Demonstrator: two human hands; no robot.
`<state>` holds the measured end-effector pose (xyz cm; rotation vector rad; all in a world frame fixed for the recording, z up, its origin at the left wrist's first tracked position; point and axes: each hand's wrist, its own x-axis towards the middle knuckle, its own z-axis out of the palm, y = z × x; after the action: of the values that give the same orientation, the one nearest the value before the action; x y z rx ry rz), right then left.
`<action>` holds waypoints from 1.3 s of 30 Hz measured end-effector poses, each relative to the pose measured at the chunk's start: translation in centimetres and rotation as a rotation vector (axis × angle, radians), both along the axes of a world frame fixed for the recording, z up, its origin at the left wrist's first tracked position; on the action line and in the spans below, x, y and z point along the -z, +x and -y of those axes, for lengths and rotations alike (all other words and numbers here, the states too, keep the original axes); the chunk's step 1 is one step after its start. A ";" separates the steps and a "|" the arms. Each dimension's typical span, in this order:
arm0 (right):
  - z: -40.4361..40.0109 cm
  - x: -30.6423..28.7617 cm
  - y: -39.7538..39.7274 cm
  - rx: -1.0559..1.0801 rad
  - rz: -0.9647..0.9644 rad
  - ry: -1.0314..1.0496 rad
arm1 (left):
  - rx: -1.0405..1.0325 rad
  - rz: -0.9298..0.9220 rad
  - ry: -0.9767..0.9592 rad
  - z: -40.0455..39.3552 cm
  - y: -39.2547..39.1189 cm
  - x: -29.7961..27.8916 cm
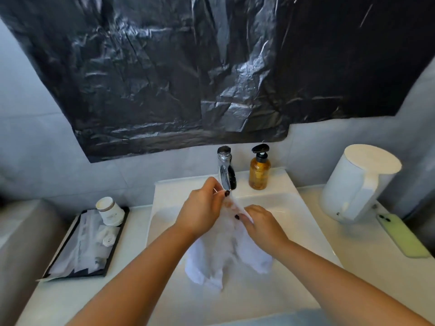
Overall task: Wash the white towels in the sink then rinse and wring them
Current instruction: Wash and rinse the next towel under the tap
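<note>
A big black plastic sheet (188, 74) is being held flat against the grey wall (30, 128), and light is being bounced off its wrinkles. The white surface (367, 250) is being lit brightly below. A white kettle (357, 182), a green phone (402, 236) and a black tray (77, 262) are being carried on it.

This is a bathroom, most likely in a hotel or guest room. A white basin (303, 222) is set into a pale counter (367, 262) against grey tiled wall, with a chrome tap (225, 170) and an amber pump bottle (259, 171) behind it. A black tray (70, 267) to one side carries stacked paper cups (108, 211) and what look like wrapped toiletries, though they are blurred. A white kettle (357, 184) stands opposite. Black plastic sheeting (188, 74) covers the wall above, perhaps over a mirror
</note>
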<state>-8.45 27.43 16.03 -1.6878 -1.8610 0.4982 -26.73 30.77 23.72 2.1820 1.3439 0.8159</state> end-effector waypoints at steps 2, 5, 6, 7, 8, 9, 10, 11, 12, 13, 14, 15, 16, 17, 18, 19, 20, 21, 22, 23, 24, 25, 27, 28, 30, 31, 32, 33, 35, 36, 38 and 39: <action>-0.1 -2.3 1.1 0.020 -0.073 0.003 | 0.062 -0.077 0.006 -0.3 -0.3 -2.6; -1.0 -7.6 1.8 0.041 -0.260 -0.125 | 0.109 -0.533 0.037 -0.7 -0.4 -5.8; -1.3 -9.5 1.9 0.039 -0.266 -0.157 | 0.108 -0.726 0.075 -1.0 -0.5 -6.5; -1.7 -11.3 2.2 0.022 -0.203 -0.164 | 0.101 -0.853 0.097 -1.3 -0.7 -7.2; -1.9 -13.0 2.4 -0.016 -0.090 -0.140 | 0.087 -0.902 0.089 -1.6 -0.9 -7.7; -1.9 -14.8 2.5 -0.050 0.062 -0.107 | 0.066 -0.897 0.061 -1.9 -1.1 -8.4; -1.7 -16.4 2.5 -0.071 0.214 -0.062 | 0.041 -0.849 0.034 -2.1 -1.4 -9.0; -1.5 -18.1 2.5 -0.083 0.334 -0.013 | 0.028 -0.783 0.018 -2.3 -1.7 -9.7; -1.1 -19.8 2.5 -0.092 0.408 0.040 | 0.020 -0.717 0.012 -2.3 -2.1 -10.4; -0.8 -21.6 2.5 -0.098 0.460 0.096 | 0.010 -0.653 0.012 -2.4 -2.6 -11.1; -0.4 -23.5 2.3 -0.106 0.513 0.147 | 0.003 -0.587 0.014 -2.4 -3.0 -11.9; -0.1 -25.3 2.3 -0.111 0.567 0.182 | 0.003 -0.514 0.011 -2.4 -3.5 -12.5; 0.1 -27.0 2.3 -0.112 0.645 0.217 | 0.003 -0.432 0.000 -2.4 -3.8 -13.1; 0.2 -28.4 2.4 -0.112 0.760 0.255 | -0.002 -0.343 -0.018 -2.4 -4.1 -13.8; 0.4 -29.6 2.3 -0.108 0.894 0.292 | -0.013 -0.261 -0.026 -2.5 -4.2 -14.6; 0.5 -30.5 2.3 -0.103 1.021 0.301 | -0.027 -0.185 -0.022 -2.6 -4.2 -15.3; 0.6 -31.3 2.2 -0.087 1.133 0.285 | -0.040 -0.113 -0.008 -2.6 -4.1 -16.2; 0.6 -32.0 2.0 -0.070 1.227 0.254 | -0.051 -0.038 0.004 -2.6 -4.0 -17.0; 0.6 -32.7 1.9 -0.043 1.289 0.219 | -0.054 0.034 0.005 -2.5 -3.8 -17.8; 0.7 -33.3 1.8 -0.022 1.309 0.195 | -0.042 0.087 -0.002 -2.4 -3.7 -18.5; 0.7 -34.1 1.9 0.002 1.299 0.174 | -0.013 0.099 -0.009 -2.2 -3.6 -19.3; 0.7 -34.8 2.0 0.038 1.275 0.167 | 0.022 0.044 -0.008 -1.9 -3.5 -20.0; 0.4 -36.0 2.4 0.083 1.181 0.181 | 0.066 -0.212 0.025 -1.3 -3.3 -21.4; 0.0 -36.5 2.8 0.097 1.119 0.165 | 0.068 -0.340 0.057 -1.0 -3.0 -22.1; -0.6 -37.4 3.3 0.077 0.918 0.067 | 0.052 -0.485 0.131 -0.9 -2.4 -23.6; -0.9 -37.7 3.5 0.057 0.830 0.027 | 0.040 -0.498 0.165 -1.1 -2.0 -24.4; -1.3 -38.1 3.9 0.050 0.734 0.001 | 0.023 -0.488 0.192 -1.4 -1.8 -25.1; -1.5 -38.3 4.4 0.050 0.604 -0.001 | 0.010 -0.463 0.206 -1.6 -1.6 -25.8; -2.0 -39.1 5.3 0.068 0.194 -0.005 | 0.010 -0.374 0.154 -2.0 -1.4 -27.2; -2.3 -39.2 5.7 0.045 0.016 -0.003 | 0.016 -0.306 0.100 -2.2 -1.3 -27.7; -2.7 -38.9 5.9 0.063 -0.294 0.083 | 0.038 -0.183 0.029 -2.5 -1.0 -28.2; -2.7 -38.7 5.6 0.060 -0.350 0.125 | 0.048 -0.139 0.028 -2.6 -0.8 -28.2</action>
<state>-2.82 30.14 54.75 -1.4627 -1.5526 0.5974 -27.55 33.33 51.95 2.3208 1.3465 0.6797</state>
